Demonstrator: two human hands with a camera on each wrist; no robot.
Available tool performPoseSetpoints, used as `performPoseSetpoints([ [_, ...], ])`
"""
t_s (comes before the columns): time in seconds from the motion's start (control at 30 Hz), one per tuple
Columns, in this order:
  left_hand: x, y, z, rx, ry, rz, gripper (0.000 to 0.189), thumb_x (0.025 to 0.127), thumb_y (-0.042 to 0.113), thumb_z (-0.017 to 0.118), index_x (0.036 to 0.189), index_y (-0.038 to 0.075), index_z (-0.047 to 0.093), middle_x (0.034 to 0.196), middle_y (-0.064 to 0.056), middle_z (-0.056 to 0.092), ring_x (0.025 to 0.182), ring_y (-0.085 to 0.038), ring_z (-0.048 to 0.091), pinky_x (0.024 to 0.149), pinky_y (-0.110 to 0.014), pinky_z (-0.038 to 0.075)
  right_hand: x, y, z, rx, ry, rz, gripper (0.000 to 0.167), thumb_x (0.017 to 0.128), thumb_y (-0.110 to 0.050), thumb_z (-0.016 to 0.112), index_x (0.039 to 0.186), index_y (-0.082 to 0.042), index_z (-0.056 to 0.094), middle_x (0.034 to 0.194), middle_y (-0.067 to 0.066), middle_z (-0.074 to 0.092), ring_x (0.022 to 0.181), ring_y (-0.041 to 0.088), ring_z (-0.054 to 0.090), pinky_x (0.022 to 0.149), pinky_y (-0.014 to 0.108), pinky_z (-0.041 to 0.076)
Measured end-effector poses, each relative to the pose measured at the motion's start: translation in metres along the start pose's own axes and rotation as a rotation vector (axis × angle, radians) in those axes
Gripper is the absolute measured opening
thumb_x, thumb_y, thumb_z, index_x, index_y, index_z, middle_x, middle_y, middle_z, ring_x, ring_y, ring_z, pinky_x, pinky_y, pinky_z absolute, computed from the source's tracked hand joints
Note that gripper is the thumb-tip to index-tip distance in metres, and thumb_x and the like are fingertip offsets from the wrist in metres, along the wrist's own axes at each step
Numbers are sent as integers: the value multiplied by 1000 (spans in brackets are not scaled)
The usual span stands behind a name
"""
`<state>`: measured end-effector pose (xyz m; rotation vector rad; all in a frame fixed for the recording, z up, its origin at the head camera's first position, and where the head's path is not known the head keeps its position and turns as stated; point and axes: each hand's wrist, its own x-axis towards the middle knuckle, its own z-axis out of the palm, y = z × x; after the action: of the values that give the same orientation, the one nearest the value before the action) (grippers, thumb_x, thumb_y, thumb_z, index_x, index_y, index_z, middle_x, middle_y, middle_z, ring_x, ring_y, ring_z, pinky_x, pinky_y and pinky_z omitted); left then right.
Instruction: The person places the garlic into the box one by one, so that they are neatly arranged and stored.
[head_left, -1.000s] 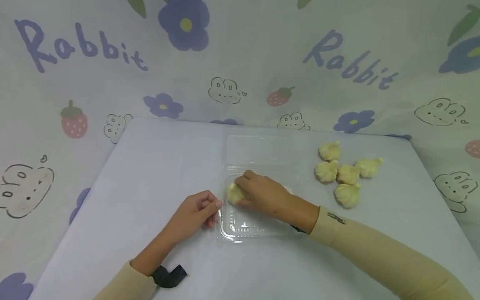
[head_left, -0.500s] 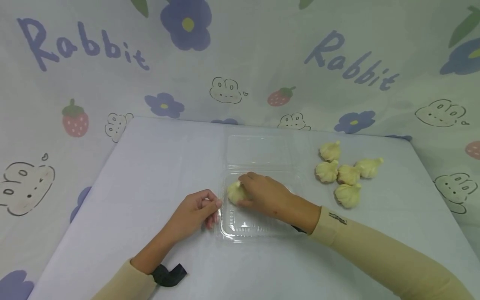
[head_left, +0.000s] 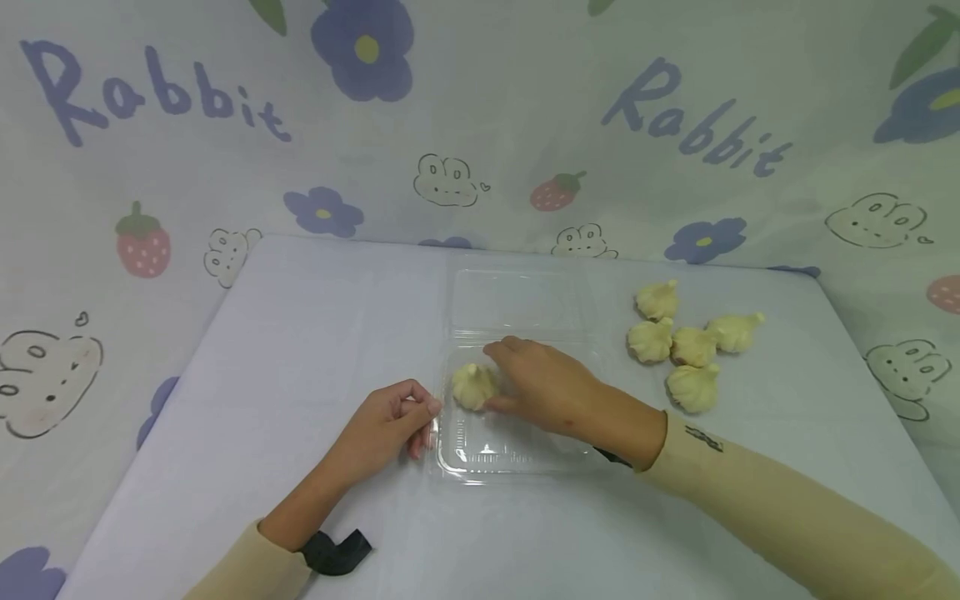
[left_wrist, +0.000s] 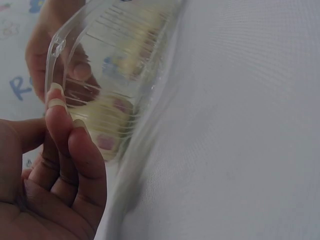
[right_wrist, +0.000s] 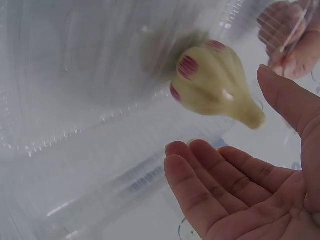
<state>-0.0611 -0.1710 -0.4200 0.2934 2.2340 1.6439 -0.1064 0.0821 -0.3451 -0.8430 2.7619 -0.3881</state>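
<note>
A clear plastic clamshell container (head_left: 487, 454) lies on the table with its lid (head_left: 517, 300) laid back. Inside its tray, at the left, sits one garlic bulb (head_left: 474, 388); the right wrist view shows pinkish patches on this bulb (right_wrist: 212, 82). My left hand (head_left: 386, 429) pinches the container's left rim between thumb and fingers, as the left wrist view also shows. Over the tray, just right of the bulb, is my right hand (head_left: 547, 387), its thumb and fingers spread apart and holding nothing. Part of the tray is hidden under that hand.
Several more garlic bulbs (head_left: 693, 346) are grouped on the white-covered table (head_left: 322, 317) to the right of the container. A printed cloth (head_left: 495, 117) with rabbits and flowers hangs behind. A black strap (head_left: 337, 552) sticks out by my left wrist.
My right hand has let go of the garlic bulb and drawn slightly right, leaving the bulb in the tray. The left hand stays at the rim.
</note>
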Motion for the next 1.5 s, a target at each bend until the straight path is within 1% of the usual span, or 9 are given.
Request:
performPoseSetpoints([
  [0.3, 1, -1, 1, 25, 7, 1, 26, 107, 31, 63, 99, 6, 63, 66, -5, 66, 55, -21, 61, 54, -26, 46, -29, 6, -28, 18, 35, -24, 65, 93, -37, 81, 144, -5, 57, 136, 10, 64, 123, 28, 64, 100, 45, 54],
  [0.63, -2, -3, -2, 41, 29, -15, 25, 107, 29, 64, 99, 5, 63, 66, -5, 65, 54, -22, 61, 53, -27, 46, -57, 21, -46, -23, 69, -1, 65, 92, -38, 82, 143, -4, 60, 141, 12, 63, 127, 30, 62, 99, 47, 54],
  [0.77, -2, -3, -2, 34, 25, -11, 27, 107, 29, 64, 100, 4, 62, 66, -5, 65, 54, -21, 61, 53, -28, 47, -72, 31, -53, -29, 67, 38, 67, 91, -40, 83, 144, -5, 60, 143, 11, 62, 131, 31, 60, 101, 49, 53],
  [0.97, -1, -2, -1, 24, 12, -7, 26, 107, 29, 64, 99, 4, 62, 65, -6, 64, 54, -20, 60, 52, -27, 47, -100, 56, -72, 12, 123, 92, 67, 91, -38, 84, 145, -6, 59, 144, 13, 61, 134, 35, 57, 107, 56, 47],
  [1.1, 1, -3, 0, 29, 6, -3, 27, 107, 30, 64, 99, 4, 62, 65, -6, 64, 54, -21, 60, 52, -27, 46, -115, 76, -81, 92, 176, 133, 67, 92, -37, 83, 147, -7, 57, 145, 14, 60, 131, 37, 58, 104, 59, 47],
  [1.13, 0, -3, 0, 33, 8, -4, 27, 107, 30, 64, 99, 4, 62, 65, -6, 64, 54, -21, 61, 52, -27, 46, -118, 81, -82, 113, 190, 134, 68, 92, -37, 83, 147, -6, 57, 147, 15, 59, 133, 38, 57, 105, 60, 46],
  [1.2, 0, -3, -1, 40, 13, -8, 27, 107, 29, 64, 99, 4, 62, 66, -6, 64, 54, -21, 61, 52, -27, 46, -124, 92, -80, 138, 214, 141, 67, 92, -35, 84, 146, -7, 57, 145, 13, 61, 128, 36, 60, 102, 59, 49],
  [1.3, 0, -3, -2, 46, 17, -13, 26, 107, 29, 64, 98, 5, 62, 66, -6, 65, 54, -21, 61, 52, -28, 47, -132, 107, -76, 144, 239, 159, 65, 92, -33, 84, 145, -7, 58, 143, 13, 62, 123, 37, 63, 98, 59, 50],
  [1.5, 1, -3, 0, 43, 9, -9, 25, 107, 28, 63, 98, 5, 61, 66, -5, 65, 54, -20, 60, 52, -28, 47, -149, 133, -66, 151, 228, 261, 64, 93, -36, 82, 144, -5, 58, 144, 18, 60, 125, 47, 60, 98, 65, 48],
])
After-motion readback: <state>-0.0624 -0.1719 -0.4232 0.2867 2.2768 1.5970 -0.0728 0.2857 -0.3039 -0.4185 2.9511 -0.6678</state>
